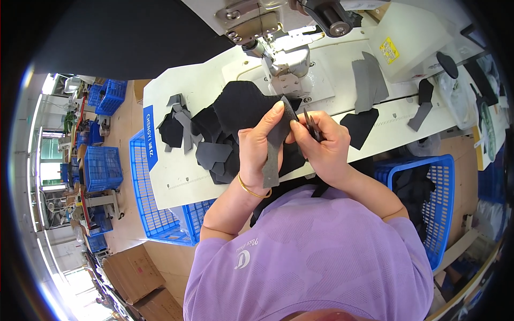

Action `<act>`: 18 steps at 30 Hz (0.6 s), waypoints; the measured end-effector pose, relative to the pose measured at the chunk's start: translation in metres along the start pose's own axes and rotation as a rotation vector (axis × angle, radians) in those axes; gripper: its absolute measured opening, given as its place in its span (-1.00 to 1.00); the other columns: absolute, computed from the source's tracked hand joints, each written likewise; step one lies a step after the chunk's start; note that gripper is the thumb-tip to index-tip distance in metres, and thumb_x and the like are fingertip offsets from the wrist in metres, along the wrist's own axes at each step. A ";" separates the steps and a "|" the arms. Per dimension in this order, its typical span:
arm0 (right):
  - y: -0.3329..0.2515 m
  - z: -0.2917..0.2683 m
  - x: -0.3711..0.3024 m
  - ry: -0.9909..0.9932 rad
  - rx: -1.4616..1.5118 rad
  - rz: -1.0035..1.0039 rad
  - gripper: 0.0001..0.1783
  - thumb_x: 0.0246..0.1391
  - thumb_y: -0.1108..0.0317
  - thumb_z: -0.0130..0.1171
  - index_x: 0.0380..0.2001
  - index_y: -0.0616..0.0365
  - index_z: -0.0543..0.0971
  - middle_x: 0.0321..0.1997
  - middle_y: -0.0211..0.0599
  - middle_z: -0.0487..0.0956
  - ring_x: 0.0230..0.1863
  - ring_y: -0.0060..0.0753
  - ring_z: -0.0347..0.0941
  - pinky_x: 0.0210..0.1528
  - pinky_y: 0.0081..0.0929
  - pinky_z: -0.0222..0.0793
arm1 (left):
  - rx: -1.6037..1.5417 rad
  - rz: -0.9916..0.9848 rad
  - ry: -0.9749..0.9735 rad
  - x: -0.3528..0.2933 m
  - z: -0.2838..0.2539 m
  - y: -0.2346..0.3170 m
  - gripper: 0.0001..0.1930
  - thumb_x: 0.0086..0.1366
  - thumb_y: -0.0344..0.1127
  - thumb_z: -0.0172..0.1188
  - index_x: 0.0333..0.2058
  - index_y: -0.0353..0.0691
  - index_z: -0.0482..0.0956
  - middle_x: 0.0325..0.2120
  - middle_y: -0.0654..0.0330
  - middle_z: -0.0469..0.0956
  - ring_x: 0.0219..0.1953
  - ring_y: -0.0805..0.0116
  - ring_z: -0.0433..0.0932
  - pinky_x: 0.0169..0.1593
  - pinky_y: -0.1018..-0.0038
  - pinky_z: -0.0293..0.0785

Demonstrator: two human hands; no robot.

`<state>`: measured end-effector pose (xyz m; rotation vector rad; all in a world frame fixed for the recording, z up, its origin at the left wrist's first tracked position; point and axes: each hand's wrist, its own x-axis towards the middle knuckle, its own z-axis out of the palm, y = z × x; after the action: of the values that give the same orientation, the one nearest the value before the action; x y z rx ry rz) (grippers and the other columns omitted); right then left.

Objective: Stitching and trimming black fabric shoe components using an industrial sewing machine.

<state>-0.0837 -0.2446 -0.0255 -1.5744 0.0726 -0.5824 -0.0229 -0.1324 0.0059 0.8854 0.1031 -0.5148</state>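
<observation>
My left hand (254, 147) is closed on a fabric piece (272, 166), its thumb pressed on the grey side and a narrow end hanging by the wrist. Close beside it, my right hand (329, 147) grips small dark thread snips (310, 127), blades pointing up. Its thumb and fingertip also meet the edge of the fabric. Behind my left hand, a large black fabric piece (241, 104) lies over a pile of dark cut pieces (214, 155). The sewing machine's needle area (286, 75) stands just beyond both hands.
Small grey and black scraps (174, 125) lie at the table's left. Grey fabric (369, 83) and a black piece (360, 127) rest to the right. Blue baskets stand below the table at left (140, 187) and right (444, 208). The machine head (251, 21) overhangs the far side.
</observation>
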 end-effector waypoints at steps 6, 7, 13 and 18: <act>-0.001 0.005 0.011 0.022 0.055 0.016 -0.92 0.12 0.46 0.21 -0.39 0.22 0.53 -0.59 -0.45 0.59 -0.58 -0.83 0.40 -0.55 -0.75 0.26 | 0.066 0.027 0.013 0.012 0.000 0.007 -0.83 0.25 -0.40 0.27 -0.45 -0.42 0.61 -0.53 0.13 0.55 -0.58 0.40 0.48 -0.53 0.50 0.36; -0.002 0.006 0.013 0.019 0.089 0.039 -0.92 0.12 0.46 0.21 -0.39 0.22 0.53 -0.59 -0.45 0.60 -0.58 -0.82 0.41 -0.54 -0.75 0.26 | 0.087 0.016 0.028 0.013 0.000 0.010 -0.83 0.25 -0.41 0.27 -0.45 -0.42 0.61 -0.53 0.14 0.55 -0.59 0.40 0.48 -0.54 0.50 0.36; -0.004 0.016 0.035 0.024 0.201 0.105 -0.90 0.15 0.43 0.18 -0.39 0.25 0.52 -0.58 -0.44 0.60 -0.59 -0.85 0.37 -0.56 -0.76 0.24 | 0.162 0.097 -0.074 0.031 0.003 0.028 -0.82 0.31 -0.39 0.18 -0.33 -0.45 0.59 -0.48 0.12 0.55 -0.52 0.37 0.48 -0.46 0.47 0.37; -0.003 0.023 0.052 0.030 0.413 0.154 -0.92 0.20 0.46 0.11 -0.35 0.25 0.52 -0.56 -0.30 0.59 -0.73 -0.79 0.27 -0.74 -0.78 0.09 | 0.189 0.044 -0.095 0.045 0.008 0.041 -0.78 0.32 -0.40 0.14 -0.22 -0.52 0.55 -0.44 0.07 0.55 -0.53 0.35 0.47 -0.47 0.48 0.37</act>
<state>-0.0299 -0.2440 -0.0057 -1.1478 0.0888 -0.4654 0.0348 -0.1351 0.0270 1.0434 -0.0526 -0.5306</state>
